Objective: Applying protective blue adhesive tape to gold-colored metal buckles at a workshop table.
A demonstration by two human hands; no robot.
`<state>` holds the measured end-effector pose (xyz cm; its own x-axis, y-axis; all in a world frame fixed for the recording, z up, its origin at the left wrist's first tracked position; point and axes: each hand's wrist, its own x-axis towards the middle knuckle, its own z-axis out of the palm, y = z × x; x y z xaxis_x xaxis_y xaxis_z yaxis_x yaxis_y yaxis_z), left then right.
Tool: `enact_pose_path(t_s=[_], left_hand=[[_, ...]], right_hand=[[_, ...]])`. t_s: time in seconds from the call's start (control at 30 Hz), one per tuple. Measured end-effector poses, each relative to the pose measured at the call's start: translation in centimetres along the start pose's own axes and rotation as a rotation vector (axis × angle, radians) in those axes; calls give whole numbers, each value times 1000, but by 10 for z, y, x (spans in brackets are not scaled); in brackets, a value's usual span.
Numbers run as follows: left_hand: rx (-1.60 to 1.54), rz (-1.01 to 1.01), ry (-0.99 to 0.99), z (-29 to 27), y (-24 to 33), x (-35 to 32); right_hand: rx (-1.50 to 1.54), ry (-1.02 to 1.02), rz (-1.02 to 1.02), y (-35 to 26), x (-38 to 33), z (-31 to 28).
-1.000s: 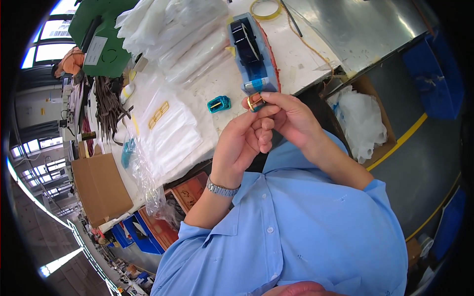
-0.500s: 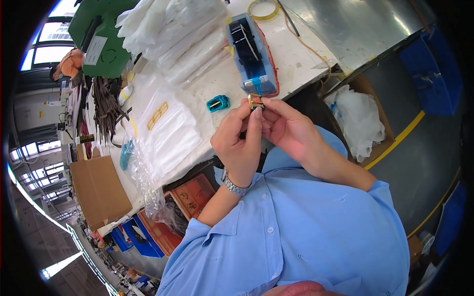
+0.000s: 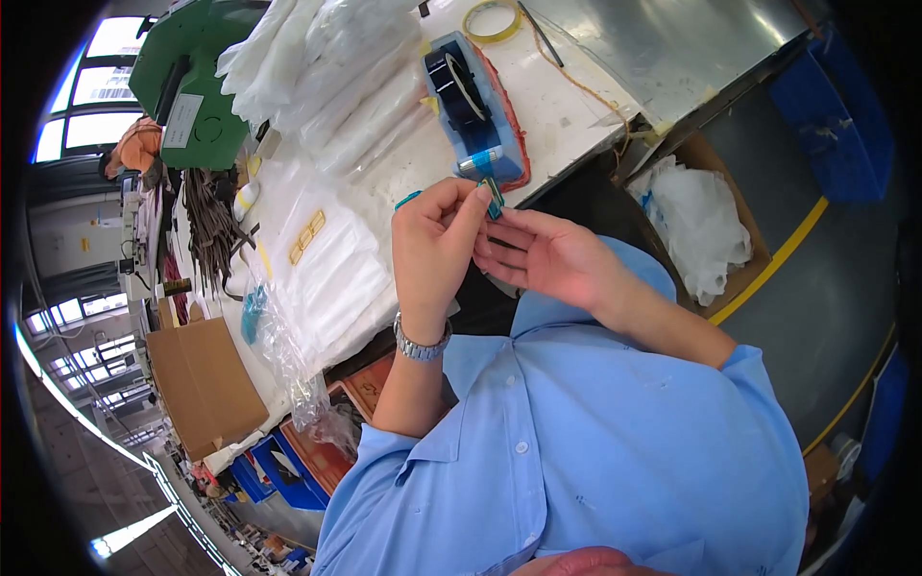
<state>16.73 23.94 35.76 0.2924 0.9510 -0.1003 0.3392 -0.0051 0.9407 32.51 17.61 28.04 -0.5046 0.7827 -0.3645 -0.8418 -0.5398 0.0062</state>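
Note:
Between my two hands is a small gold metal buckle (image 3: 493, 199) with teal film on it, held just in front of the tape dispenser. My left hand (image 3: 434, 245), with a metal watch at its wrist, pinches its upper part between thumb and fingers. The right hand (image 3: 552, 254) has its thumb and fingertips closed at the lower end, its other fingers curled below. A second teal-wrapped piece (image 3: 407, 199) on the table is mostly hidden behind my left hand. Another gold buckle (image 3: 307, 237), flat and slotted, lies on white plastic sheeting (image 3: 331, 278) to the left.
A blue tape dispenser (image 3: 488, 139) with a dark roll stands beyond my hands, a yellow tape roll (image 3: 491, 19) behind it. Plastic bags (image 3: 327, 67) cover the far left. An open cardboard box (image 3: 746, 216) with plastic sits right; another carton (image 3: 206, 379) stands left.
The held buckle has turned; more teal film shows on it. My left hand has moved slightly left, its wrist straighter, and now covers most of the teal-wrapped piece. My right fingers have shifted lower.

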Motion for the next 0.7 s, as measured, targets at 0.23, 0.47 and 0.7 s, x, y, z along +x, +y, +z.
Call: enact_pose_path(t_s=[0.23, 0.47, 0.7], left_hand=[[3, -69, -70, -4, 11, 3], [124, -93, -62, -4, 25, 7], [486, 171, -7, -9, 19, 13]], right_hand=[[-558, 57, -256, -32, 9, 9], [-571, 68, -308, -31, 16, 15], [-747, 65, -376, -35, 9, 26]])
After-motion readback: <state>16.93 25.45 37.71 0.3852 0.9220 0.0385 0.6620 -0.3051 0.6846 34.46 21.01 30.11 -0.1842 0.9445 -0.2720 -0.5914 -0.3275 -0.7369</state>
